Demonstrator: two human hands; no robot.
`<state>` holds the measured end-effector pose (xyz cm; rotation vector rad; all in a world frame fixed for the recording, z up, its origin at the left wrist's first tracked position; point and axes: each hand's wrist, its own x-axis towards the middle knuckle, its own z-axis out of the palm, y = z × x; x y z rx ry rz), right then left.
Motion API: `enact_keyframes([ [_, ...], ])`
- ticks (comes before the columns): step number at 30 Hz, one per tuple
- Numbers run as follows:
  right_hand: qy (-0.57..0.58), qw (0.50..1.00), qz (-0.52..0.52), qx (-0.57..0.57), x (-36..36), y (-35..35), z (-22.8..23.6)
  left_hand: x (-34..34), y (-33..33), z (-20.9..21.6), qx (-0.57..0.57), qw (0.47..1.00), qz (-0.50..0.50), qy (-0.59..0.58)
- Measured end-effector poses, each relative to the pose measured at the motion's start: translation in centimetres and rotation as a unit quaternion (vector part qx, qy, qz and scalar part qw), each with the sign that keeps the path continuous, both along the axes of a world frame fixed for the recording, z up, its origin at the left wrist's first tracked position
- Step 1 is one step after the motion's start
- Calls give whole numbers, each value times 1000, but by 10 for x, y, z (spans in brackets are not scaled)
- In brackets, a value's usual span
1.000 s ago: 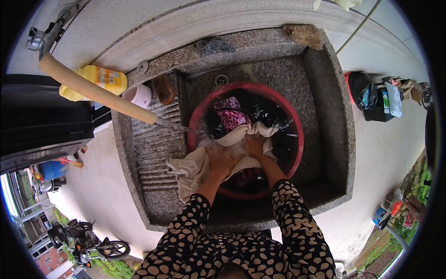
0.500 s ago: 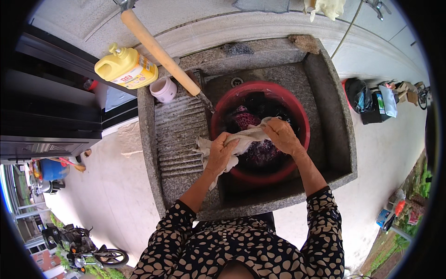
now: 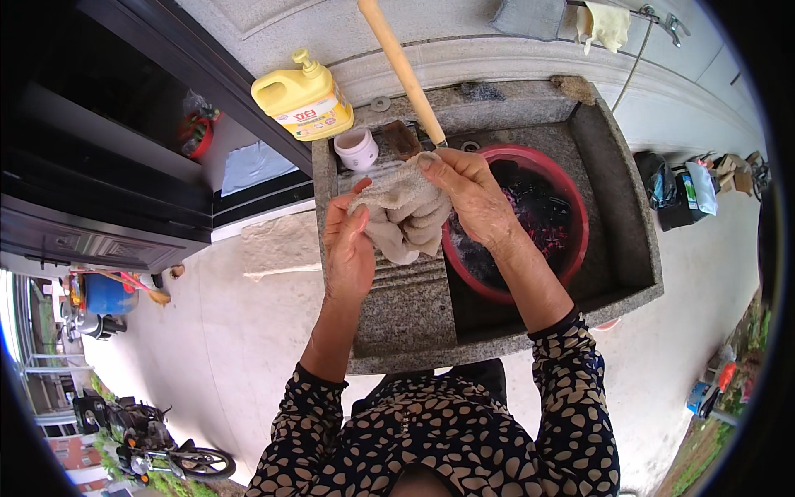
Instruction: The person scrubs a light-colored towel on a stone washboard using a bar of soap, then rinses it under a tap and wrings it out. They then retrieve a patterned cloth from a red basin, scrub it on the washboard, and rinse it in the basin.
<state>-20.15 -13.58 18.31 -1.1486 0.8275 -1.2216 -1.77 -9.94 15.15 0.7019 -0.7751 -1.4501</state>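
Note:
A crumpled off-white cloth [image 3: 404, 207] hangs between my two hands, above the ribbed washboard [image 3: 397, 308] on the left of the stone sink [image 3: 627, 199]. My left hand [image 3: 348, 248] pinches its left edge between thumb and fingers. At its upper right corner, my right hand [image 3: 474, 195] is closed on the cloth. To the right, a red basin [image 3: 582, 217] stands in the sink with dark water and dark and pink-patterned laundry in it; my right forearm covers part of its near left side.
A yellow pump jug [image 3: 305, 101] and a small pale pink pot [image 3: 357, 150] stand at the sink's back left corner. A brown block [image 3: 401, 139] lies beside the pot. A tap with a long wooden-coloured pipe [image 3: 404, 70] reaches down over the sink, close beyond my right hand.
Both hands have carried the cloth left, from over the basin to above the washboard. It was stretched in a twist and now hangs loosely bunched. The view has shifted too.

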Motion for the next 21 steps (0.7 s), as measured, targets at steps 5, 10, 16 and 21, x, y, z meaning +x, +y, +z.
enact_keyframes([
  [5, 320, 933, -110, -121, 47, 4, -110, 64, 24, -96, 127, 980, 21, -155],
  [10, 507, 803, -163, -266, 71, 36, -205, 28, 35, -132, 80, 828, 122, -541],
  [16, 452, 852, -208, -164, 94, 73, -200, 28, 41, -169, -117, 713, 144, -676],
  [21, 482, 812, -161, -287, 95, 26, -225, 44, 15, -209, -254, 539, 188, -781],
])
